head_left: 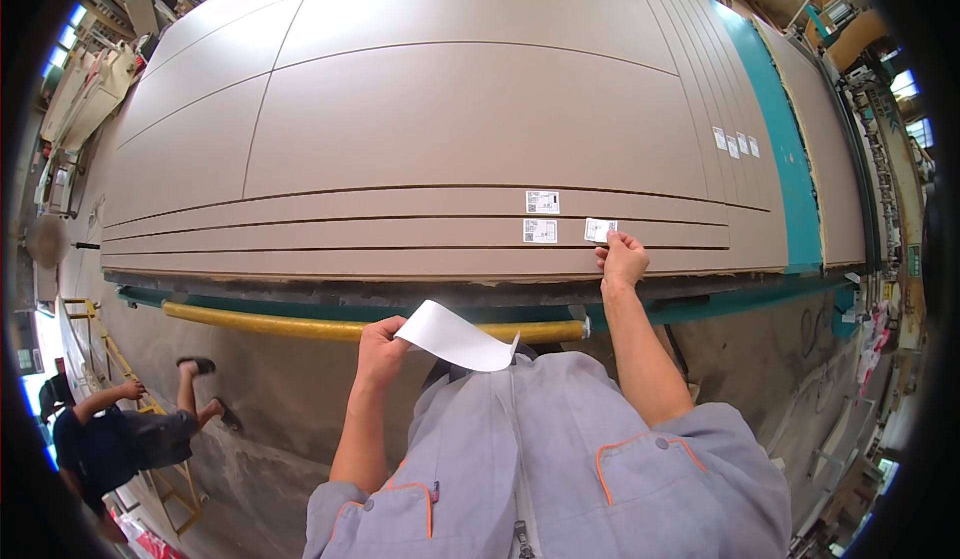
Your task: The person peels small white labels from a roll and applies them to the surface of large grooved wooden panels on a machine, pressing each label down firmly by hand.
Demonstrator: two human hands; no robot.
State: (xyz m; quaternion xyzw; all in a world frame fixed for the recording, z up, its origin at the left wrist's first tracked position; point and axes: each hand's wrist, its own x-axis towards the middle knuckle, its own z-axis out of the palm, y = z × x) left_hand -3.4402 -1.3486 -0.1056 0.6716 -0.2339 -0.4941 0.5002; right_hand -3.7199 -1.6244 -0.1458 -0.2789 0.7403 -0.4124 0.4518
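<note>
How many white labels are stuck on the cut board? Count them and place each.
6. Two labels sit stacked on the near strips, one lies under the right hand, and three sit on the right strips. More may be hidden.

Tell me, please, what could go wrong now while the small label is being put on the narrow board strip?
1. The right hand holds the white label by its lower edge only, so it may go on crooked or creased.
2. The label sits near a cut line between narrow strips; it might bridge two pieces.
3. The left hand holds the curled backing sheet loosely; it could slip.
</note>
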